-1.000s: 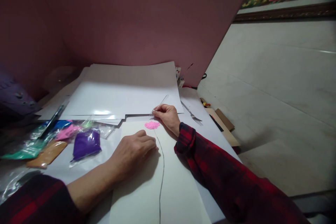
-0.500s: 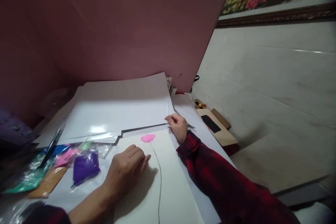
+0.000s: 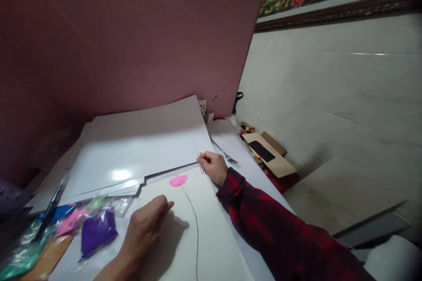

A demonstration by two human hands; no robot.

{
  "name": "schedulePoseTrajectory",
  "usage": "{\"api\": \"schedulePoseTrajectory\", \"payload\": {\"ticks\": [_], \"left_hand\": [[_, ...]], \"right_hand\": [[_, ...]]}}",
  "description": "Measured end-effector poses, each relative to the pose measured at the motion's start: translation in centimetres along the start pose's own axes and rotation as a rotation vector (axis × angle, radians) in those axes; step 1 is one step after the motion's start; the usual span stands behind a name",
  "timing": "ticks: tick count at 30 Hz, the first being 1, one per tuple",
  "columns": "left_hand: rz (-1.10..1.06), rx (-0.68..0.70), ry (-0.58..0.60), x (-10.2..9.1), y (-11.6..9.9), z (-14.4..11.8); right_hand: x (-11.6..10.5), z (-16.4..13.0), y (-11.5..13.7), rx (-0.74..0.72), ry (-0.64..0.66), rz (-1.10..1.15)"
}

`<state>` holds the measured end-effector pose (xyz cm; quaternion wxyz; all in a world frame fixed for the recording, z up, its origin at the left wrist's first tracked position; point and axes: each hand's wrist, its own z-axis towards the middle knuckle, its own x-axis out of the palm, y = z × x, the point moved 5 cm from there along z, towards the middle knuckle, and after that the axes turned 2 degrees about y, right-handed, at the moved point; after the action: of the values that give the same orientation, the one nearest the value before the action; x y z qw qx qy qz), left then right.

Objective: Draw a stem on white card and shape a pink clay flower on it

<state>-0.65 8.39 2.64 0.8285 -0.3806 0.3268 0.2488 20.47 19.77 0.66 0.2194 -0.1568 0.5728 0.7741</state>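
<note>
My right hand [image 3: 213, 167] pinches a clear plastic fork [image 3: 202, 170] near the top edge of a cream sheet of paper [image 3: 217, 237], tines pointing down. A pink textured clay patch [image 3: 178, 180] sits on the sheet, with a thin dark stem line [image 3: 197, 228] running down from it. Over the paper's left part is my left hand [image 3: 145, 228], fingers curled and thumb pressed against them; whatever they may hold is hidden. A metal fork [image 3: 229, 158] lies just beyond my right hand.
Large white sheets [image 3: 141, 140] are stacked behind the paper. To the left lie a purple clay packet [image 3: 98, 233], an orange packet [image 3: 49, 257], other clay packets and a dark pen [image 3: 49, 210]. Cardboard pieces [image 3: 280, 162] stand beyond the table's right edge.
The view has shifted, so most things appear further left and lower. My left hand has drawn back from the pink patch, its fingers closing up. My right hand still holds the plastic fork.
</note>
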Motion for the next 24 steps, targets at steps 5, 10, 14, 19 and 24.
{"api": "schedulePoseTrajectory", "payload": {"ticks": [5, 10, 14, 19, 24], "left_hand": [[-0.046, -0.086, 0.043, 0.2, 0.6, -0.2], [0.026, -0.085, -0.078, -0.5, 0.7, 0.0], [-0.046, -0.034, -0.057, -0.9, 0.0, 0.3], [-0.188, -0.022, -0.025, -1.0, -0.3, 0.4], [-0.145, -0.048, -0.023, -0.8, -0.1, 0.5]], "right_hand": [[-0.3, 0.0, 0.6, -0.057, -0.064, 0.065], [-0.3, -0.1, 0.7, -0.048, -0.045, 0.039], [-0.3, 0.2, 0.6, -0.05, -0.062, -0.01], [-0.3, 0.7, 0.0, -0.037, -0.091, -0.119], [-0.3, 1.0, -0.7, -0.039, -0.104, -0.135]]}}
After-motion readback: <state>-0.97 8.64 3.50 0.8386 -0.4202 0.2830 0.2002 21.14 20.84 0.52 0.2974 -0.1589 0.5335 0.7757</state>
